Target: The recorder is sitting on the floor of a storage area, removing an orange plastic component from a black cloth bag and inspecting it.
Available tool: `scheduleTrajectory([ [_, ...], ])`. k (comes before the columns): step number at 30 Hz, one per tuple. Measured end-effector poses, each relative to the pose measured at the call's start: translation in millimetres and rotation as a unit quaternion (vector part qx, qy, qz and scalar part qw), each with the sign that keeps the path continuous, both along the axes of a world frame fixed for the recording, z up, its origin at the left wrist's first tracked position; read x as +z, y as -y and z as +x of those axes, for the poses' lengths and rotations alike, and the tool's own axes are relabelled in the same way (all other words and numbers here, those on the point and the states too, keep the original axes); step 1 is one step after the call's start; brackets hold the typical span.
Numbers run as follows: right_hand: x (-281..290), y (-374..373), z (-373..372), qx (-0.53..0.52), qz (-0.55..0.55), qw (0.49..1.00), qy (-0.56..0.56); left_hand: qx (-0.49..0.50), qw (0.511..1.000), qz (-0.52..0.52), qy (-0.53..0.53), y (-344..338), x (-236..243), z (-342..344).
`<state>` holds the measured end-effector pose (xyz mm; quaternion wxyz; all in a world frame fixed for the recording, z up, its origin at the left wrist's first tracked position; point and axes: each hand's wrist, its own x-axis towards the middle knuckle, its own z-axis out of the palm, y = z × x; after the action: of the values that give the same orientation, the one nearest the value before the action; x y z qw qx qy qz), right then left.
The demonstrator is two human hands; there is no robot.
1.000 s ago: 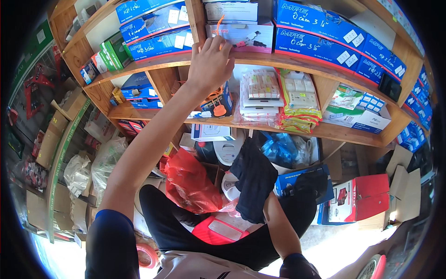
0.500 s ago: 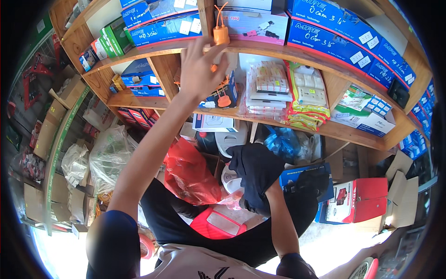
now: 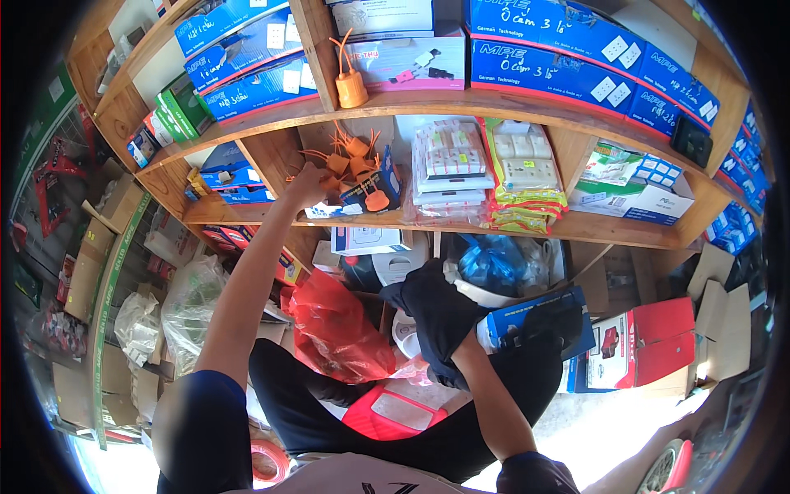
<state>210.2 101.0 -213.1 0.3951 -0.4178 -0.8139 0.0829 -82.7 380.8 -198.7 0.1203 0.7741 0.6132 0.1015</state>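
Note:
My left hand reaches onto the middle shelf, at the left side of an open box of orange lamp holders with wire leads. Its fingers are partly lost among the holders, so their grip is unclear. A single orange lamp holder stands upright on the shelf above. Low in front of me, my right hand is bunched in a dark cloth, which covers most of the fingers. The cloth hangs above my right thigh.
Blue cartons line the upper shelf. Packaged white sockets and yellow-wrapped socket strips sit right of the lamp holders. Below are a red plastic bag, a blue bag and a red carton.
My left hand has come down from in front of the upper-shelf lamp holder to the box of lamp holders below. My right hand stays low with the cloth. The view has shifted slightly.

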Motion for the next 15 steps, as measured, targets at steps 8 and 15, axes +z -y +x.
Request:
scheduleTrajectory([
  [8,0,12,-7,-0.011,-0.03,0.999,0.014,0.05,0.992,0.071,-0.091,15,5,22],
  [15,-21,0,-3,-0.034,0.101,0.994,0.04,-0.031,0.925,0.364,-0.105,56,20,24],
])
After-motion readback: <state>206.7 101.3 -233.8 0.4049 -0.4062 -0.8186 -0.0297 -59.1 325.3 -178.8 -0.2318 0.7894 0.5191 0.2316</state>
